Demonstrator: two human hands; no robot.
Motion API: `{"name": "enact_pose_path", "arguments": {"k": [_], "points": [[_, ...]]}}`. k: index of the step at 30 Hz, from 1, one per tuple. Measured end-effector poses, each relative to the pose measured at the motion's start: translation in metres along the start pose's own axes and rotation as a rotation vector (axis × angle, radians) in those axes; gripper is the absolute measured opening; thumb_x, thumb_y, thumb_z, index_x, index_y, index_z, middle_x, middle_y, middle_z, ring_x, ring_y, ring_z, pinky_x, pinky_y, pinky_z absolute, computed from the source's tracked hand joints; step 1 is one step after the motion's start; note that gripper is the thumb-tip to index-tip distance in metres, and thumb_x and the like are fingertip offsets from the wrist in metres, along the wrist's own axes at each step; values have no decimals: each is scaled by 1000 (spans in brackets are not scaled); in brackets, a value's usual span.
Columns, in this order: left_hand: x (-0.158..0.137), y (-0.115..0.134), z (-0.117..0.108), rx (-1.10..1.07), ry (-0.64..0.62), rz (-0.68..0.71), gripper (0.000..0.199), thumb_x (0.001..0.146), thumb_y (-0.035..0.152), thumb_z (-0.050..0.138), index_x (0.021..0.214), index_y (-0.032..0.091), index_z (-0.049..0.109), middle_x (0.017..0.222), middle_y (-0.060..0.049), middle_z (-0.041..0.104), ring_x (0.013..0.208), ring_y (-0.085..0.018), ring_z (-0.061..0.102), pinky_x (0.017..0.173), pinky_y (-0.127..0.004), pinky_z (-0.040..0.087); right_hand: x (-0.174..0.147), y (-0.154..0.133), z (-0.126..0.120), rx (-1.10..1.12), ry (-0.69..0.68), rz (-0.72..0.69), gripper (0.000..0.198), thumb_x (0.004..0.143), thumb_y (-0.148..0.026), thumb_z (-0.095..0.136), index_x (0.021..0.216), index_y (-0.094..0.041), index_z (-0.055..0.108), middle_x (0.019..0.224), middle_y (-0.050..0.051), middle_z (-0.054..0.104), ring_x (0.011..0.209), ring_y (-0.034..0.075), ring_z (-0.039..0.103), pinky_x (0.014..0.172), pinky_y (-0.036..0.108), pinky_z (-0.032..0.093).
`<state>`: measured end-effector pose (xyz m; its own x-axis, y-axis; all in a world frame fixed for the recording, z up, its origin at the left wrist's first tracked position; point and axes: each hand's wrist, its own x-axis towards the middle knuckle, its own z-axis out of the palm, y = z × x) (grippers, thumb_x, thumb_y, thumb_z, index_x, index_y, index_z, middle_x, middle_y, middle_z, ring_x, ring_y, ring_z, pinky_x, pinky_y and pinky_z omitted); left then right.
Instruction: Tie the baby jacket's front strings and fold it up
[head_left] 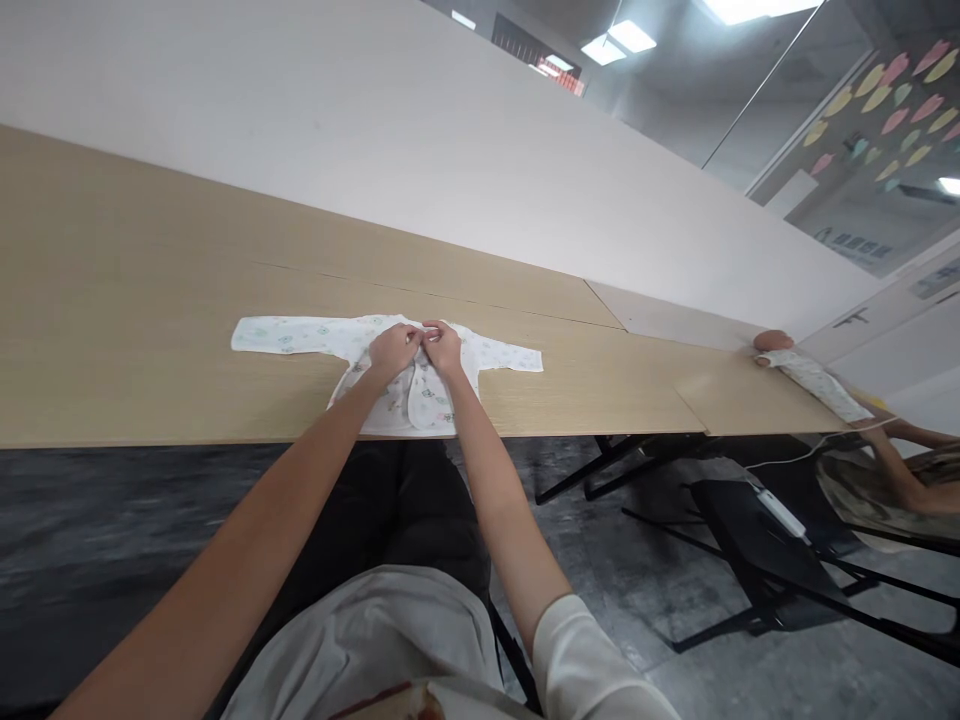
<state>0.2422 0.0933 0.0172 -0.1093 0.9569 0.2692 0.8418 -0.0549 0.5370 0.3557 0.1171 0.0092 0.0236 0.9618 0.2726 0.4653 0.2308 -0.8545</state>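
A white long-sleeved baby shirt (432,402) with a small coloured print lies flat on the wooden table, its sleeves stretched out to both sides. At its neckline my left hand (394,351) is closed, thumb and finger pinched together on the cloth. Right beside it, my right hand (443,350) also pinches the shirt near the collar. The two hands almost touch at the top of the front opening. Below them the front panels overlap, and the lower hem reaches the table's near edge. The exact bit of cloth between my fingertips is hidden.
The long table (150,300) runs along a white partition (315,120). At the far right another person's arms (892,465) reach toward a doll (814,382) in similar clothing. A black folding chair (750,530) with a white power strip (781,514) stands beside the table.
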Motion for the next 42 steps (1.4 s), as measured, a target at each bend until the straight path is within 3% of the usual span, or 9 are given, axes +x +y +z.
{"name": "enact_pose_path", "arguments": {"k": [8, 16, 27, 42], "points": [[1, 1, -1, 14, -33, -78, 40, 92, 34, 45, 114, 20, 75, 115, -10, 73, 108, -27, 65, 87, -32, 48, -2, 0, 0, -114, -10, 2, 28, 80, -11, 58, 104, -19, 69, 84, -1, 72, 88, 16, 68, 91, 26, 51], [2, 1, 2, 67, -50, -64, 38, 92, 32, 44, 114, 21, 74, 116, -10, 72, 106, -28, 66, 86, -33, 49, 1, 2, 4, -134, 2, 2, 25, 77, -10, 57, 97, -21, 69, 82, -2, 72, 87, 16, 68, 90, 27, 51], [0, 5, 1, 139, -45, -58, 40, 93, 31, 41, 114, 20, 73, 114, -13, 72, 106, -28, 66, 85, -35, 50, 13, 3, 6, -7, -2, 188, 20, 65, -15, 68, 83, -21, 64, 69, -5, 66, 73, 15, 66, 76, 25, 54], [-2, 8, 0, 218, -63, -71, 44, 93, 29, 35, 108, 11, 73, 108, -20, 70, 102, -32, 66, 83, -38, 51, 12, -3, 4, -101, 30, 239, 13, 65, -19, 67, 78, -20, 69, 84, 0, 73, 82, 17, 69, 82, 26, 54]]}}
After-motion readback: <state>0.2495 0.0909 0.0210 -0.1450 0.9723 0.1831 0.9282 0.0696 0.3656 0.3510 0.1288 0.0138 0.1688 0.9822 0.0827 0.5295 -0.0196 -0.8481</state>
